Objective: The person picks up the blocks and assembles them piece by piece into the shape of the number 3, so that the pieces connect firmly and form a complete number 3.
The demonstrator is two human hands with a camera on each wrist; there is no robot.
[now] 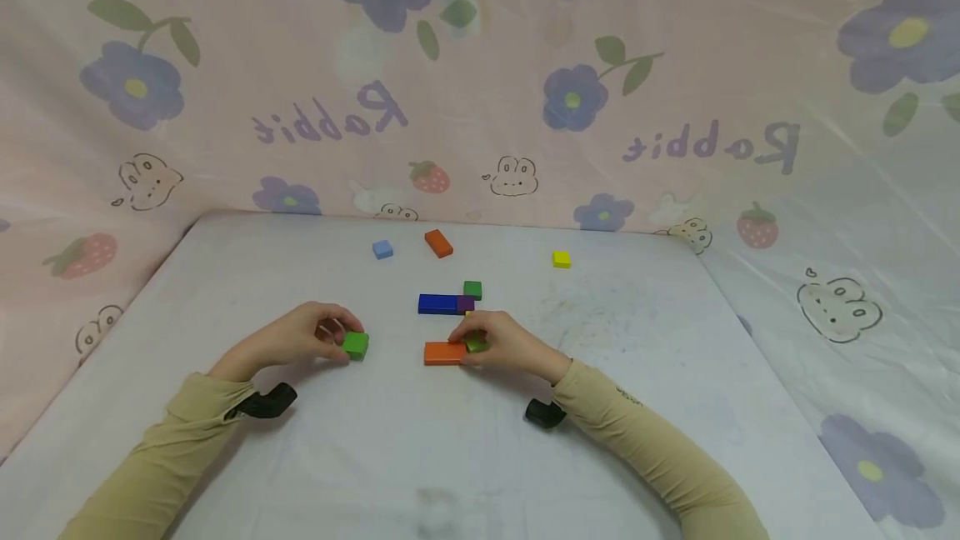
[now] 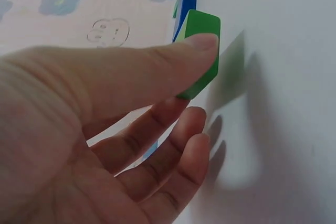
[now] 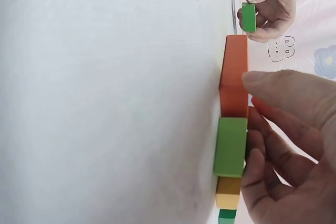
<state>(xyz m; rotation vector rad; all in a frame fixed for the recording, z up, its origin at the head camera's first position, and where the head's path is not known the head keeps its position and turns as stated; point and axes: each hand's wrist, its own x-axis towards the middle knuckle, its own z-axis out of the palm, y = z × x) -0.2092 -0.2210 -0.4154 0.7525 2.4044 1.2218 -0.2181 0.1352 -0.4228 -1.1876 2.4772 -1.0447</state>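
Between thumb and fingertips my left hand (image 1: pixel 318 330) pinches a green block (image 1: pixel 356 346), held just above the white table. My right hand (image 1: pixel 510 346) has its thumb on the near side of a long orange block (image 1: pixel 442 354) and a finger behind it, at its right end. A lighter green block (image 3: pixel 230 148) adjoins that orange block, partly under the right hand in the head view. Behind it comes a yellow block (image 3: pixel 229 192), mostly hidden from the head camera. Farther back lie a long dark blue block (image 1: pixel 438 304), a purple block (image 1: pixel 466 303) and a small green block (image 1: pixel 472 290).
Toward the table's back lie a light blue block (image 1: pixel 382 249), an orange-red block (image 1: pixel 438 243) and, farther right, a yellow block (image 1: pixel 562 259). Printed fabric (image 1: pixel 480 123) hangs behind the table (image 1: pixel 420 457) and along its sides.
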